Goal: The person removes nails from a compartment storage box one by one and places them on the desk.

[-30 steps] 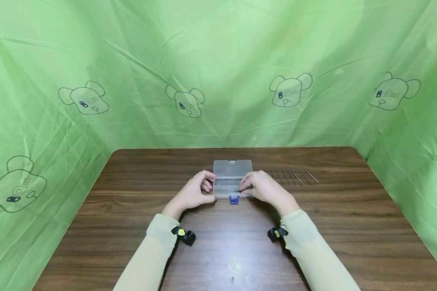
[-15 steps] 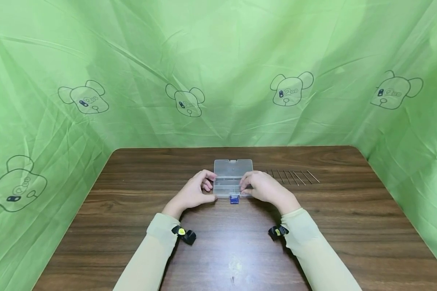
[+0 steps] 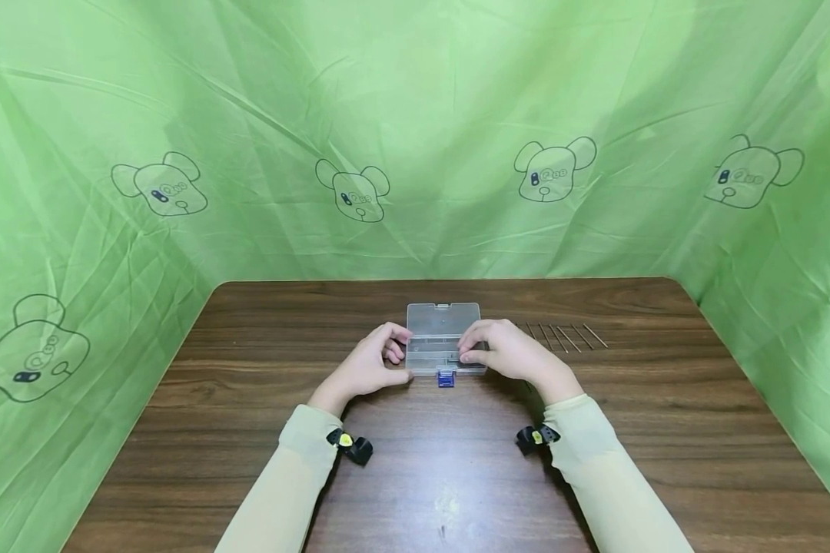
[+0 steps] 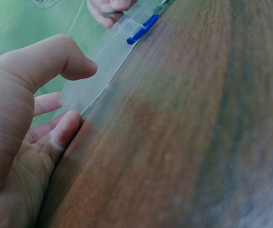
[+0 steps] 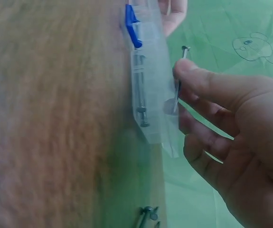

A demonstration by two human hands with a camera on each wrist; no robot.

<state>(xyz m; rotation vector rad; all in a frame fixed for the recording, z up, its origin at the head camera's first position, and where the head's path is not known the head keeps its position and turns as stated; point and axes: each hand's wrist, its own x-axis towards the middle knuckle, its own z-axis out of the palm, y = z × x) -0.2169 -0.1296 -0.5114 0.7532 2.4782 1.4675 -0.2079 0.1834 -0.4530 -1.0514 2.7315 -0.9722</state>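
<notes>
A clear plastic compartment box point(image 3: 423, 366) with its lid point(image 3: 443, 318) folded back lies on the table; a blue latch point(image 3: 446, 379) is at its front. My left hand point(image 3: 368, 363) grips the box's left end, thumb at the front corner and fingers along the side. Above the box's right half, my right hand point(image 3: 510, 352) pinches a thin metal nail point(image 5: 184, 53) between thumb and fingers. Through the clear wall in the right wrist view, nails point(image 5: 142, 90) show in the front compartment; how many is hard to tell.
Several nails point(image 3: 569, 339) lie in a slanted row on the wooden table point(image 3: 263, 461), right of the box, partly behind my right hand. A green cloth point(image 3: 429, 238) with printed bear heads surrounds the table's back and sides.
My right hand has risen a little from the front compartment and shifted slightly right and away. My left hand and the box stay in place.
</notes>
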